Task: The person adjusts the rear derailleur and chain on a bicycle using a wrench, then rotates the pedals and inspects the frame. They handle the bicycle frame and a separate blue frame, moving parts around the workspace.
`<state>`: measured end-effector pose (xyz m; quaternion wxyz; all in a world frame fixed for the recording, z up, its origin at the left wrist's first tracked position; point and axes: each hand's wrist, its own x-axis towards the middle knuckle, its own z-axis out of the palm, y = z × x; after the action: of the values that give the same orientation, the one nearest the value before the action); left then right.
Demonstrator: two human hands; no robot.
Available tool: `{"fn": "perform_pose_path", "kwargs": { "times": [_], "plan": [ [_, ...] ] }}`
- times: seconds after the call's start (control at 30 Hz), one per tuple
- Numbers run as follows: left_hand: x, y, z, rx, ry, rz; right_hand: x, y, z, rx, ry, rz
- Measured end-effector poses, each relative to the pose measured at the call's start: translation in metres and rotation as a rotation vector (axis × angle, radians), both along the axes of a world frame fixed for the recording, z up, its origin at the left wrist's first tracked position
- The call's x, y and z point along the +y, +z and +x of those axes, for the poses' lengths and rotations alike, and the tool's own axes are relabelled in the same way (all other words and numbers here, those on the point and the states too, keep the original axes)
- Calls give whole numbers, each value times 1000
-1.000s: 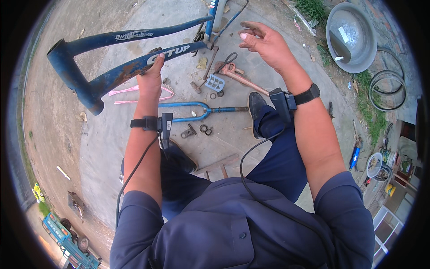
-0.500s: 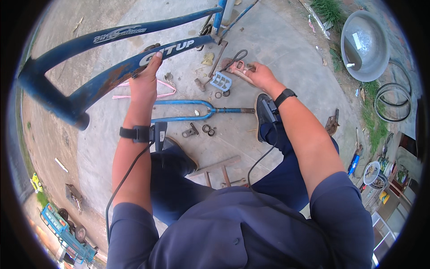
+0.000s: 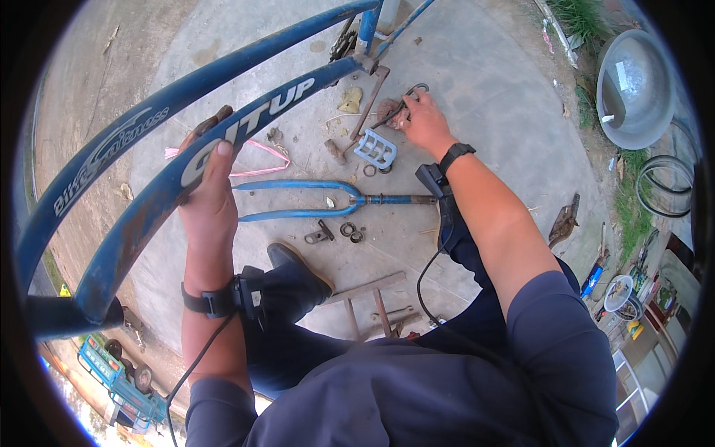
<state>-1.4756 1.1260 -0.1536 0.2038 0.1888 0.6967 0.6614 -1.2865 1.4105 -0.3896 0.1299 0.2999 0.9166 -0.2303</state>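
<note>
A blue bicycle frame (image 3: 257, 119), scuffed and rusty in places, slants across the upper left. My left hand (image 3: 208, 179) is closed around its lower tube, thumb on top and fingertips showing past the far side. Over the ground beyond the pedal, my right hand (image 3: 430, 125) is closed on a dark looped rod (image 3: 386, 118); its fingers partly cover the loop. A rusty brown piece (image 3: 389, 109) shows beside those fingers, too hidden to name. A pale blue pedal (image 3: 377, 150) lies just nearer. Below it rests a blue fork (image 3: 298, 214) with its steerer pointing right.
A rusty crank arm (image 3: 370, 100) hangs by the frame's bottom bracket. Small rings (image 3: 351, 232) and a metal clamp part (image 3: 320, 235) lie between my feet. A wide metal basin (image 3: 637, 89) and tyres (image 3: 663, 186) are at the right. A pink strap (image 3: 261, 164) lies near the fork.
The frame has swung nearer, its front end dropping down and left, with my left hand still gripping it. My right hand has moved up and left, from a reddish tool to the looped rod.
</note>
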Motion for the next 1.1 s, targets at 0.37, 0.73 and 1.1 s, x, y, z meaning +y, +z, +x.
{"fn": "perform_pose_path", "kwargs": {
  "times": [0.37, 0.73, 1.1],
  "plan": [
    [-3, -4, -7, -11, -26, 46, 48, -17, -20, -148, -82, -71],
    [-6, -7, -13, -25, -14, 54, -4, -19, 51, -383, -5, -129],
    [-8, -7, -12, 61, -56, -32, -3, -25, 73, -285, -78, 108]
  ]
}}
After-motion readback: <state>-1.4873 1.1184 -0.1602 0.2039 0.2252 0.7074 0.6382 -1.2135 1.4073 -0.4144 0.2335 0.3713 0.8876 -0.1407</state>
